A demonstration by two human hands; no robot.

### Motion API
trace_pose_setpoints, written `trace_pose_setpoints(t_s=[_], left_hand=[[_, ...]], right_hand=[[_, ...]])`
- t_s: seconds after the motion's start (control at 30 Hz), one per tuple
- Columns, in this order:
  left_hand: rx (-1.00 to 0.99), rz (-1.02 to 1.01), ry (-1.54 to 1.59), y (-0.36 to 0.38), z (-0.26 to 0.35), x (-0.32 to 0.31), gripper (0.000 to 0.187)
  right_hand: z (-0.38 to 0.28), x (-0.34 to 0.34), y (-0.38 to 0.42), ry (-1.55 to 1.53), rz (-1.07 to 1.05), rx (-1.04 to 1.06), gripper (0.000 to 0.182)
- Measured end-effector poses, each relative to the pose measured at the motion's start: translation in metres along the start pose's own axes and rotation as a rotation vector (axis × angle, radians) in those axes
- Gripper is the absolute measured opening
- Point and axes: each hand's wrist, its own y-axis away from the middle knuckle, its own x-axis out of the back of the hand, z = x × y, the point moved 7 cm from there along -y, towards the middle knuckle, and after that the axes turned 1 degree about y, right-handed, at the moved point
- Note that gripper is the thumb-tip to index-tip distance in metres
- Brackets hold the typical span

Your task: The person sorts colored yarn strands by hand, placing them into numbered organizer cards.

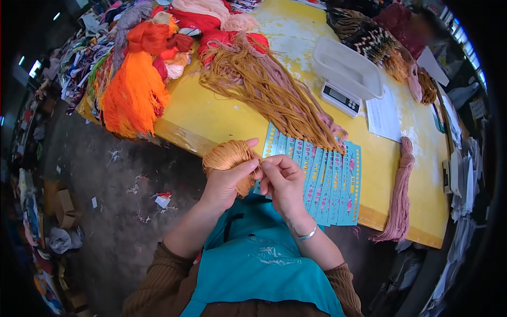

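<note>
Left hand [224,179] gripped the tan yarn bundle [229,158]; right hand [282,182] pinched its strand, just before the blue cards [322,179].

Two hands: left hand [224,179] and right hand [282,182], with one small orange yarn bundle [229,156] between them. One yellow tabletop [211,119] carries one digital scale [342,99], one white tray [348,66], one sheet of paper [384,116], one pink skein [400,193] at right, and about nine blue punched cards [322,182].
</note>
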Motion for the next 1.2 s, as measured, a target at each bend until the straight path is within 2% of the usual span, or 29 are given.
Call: trace_pose_setpoints(t_s=[0.1, 0.63, 0.9, 1.2], left_hand=[[0.002, 0.031, -0.031, 0.000, -0.001, 0.002, 0.050], [-0.007, 0.060, -0.076, 0.000, -0.002, 0.003, 0.048], [-0.017, 0.058, -0.099, -0.001, -0.005, 0.005, 0.045], [-0.038, 0.046, -0.129, -0.001, -0.006, 0.005, 0.042]], right_hand=[[-0.002, 0.001, 0.000, 0.120, 0.021, 0.080, 0.007], [0.002, 0.003, 0.000, 0.103, 0.002, 0.084, 0.007], [0.009, 0.010, -0.001, 0.014, 0.036, -0.019, 0.009], [0.011, 0.013, 0.000, -0.009, 0.027, -0.039, 0.007]])
